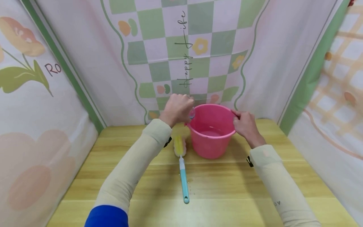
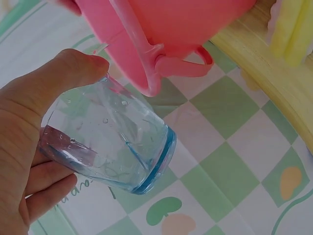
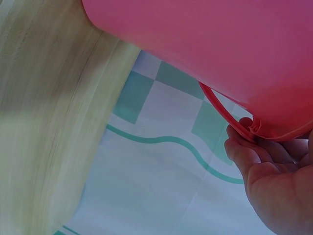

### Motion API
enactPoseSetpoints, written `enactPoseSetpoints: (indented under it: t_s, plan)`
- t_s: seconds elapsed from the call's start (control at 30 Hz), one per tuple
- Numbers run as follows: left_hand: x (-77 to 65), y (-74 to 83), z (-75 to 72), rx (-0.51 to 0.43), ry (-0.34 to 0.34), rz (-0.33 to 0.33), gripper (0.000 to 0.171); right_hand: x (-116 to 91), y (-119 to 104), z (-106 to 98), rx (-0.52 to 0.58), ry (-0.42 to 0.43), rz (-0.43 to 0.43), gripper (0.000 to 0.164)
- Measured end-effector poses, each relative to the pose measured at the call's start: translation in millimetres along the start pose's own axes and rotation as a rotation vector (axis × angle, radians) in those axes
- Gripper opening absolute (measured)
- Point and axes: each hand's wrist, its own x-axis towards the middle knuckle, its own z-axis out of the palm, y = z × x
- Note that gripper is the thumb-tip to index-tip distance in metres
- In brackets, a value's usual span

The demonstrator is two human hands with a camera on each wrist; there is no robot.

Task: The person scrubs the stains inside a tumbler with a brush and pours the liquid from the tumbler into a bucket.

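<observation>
My left hand [image 1: 177,108] holds a clear drinking glass [image 2: 117,132] with a blue base, tilted beside the left rim of a pink bucket [image 1: 211,146]. Thumb and fingers wrap around the glass in the left wrist view, and drops cling to its wall. On the bucket's other side, my right hand [image 1: 246,126] grips the rim where the handle [image 3: 220,105] joins it. What looks like a little water lies in the bottom of the bucket. A cleaning brush [image 1: 183,179] with a yellow and white sponge head and blue handle lies left of the bucket.
Everything stands on a wood-grain table [image 1: 221,195]. A checked cloth curtain [image 1: 198,47] hangs right behind the bucket, and printed cloth walls [image 1: 51,142] flank the table. Small wet spots show by the brush handle.
</observation>
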Motion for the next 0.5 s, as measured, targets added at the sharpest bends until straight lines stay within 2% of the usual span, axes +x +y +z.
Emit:
enactPoseSetpoints:
  t_s: [0.33, 0.5]
  plan:
    - [4.6, 5.1, -1.0, 0.063, 0.012, 0.039, 0.025, 0.9, 1.6, 1.3, 0.004, -0.002, -0.007, 0.047]
    - [5.7, 8.4, -0.7, 0.100, 0.018, 0.060, 0.018, 0.6, 0.1, 0.0, 0.001, -0.011, -0.011, 0.047]
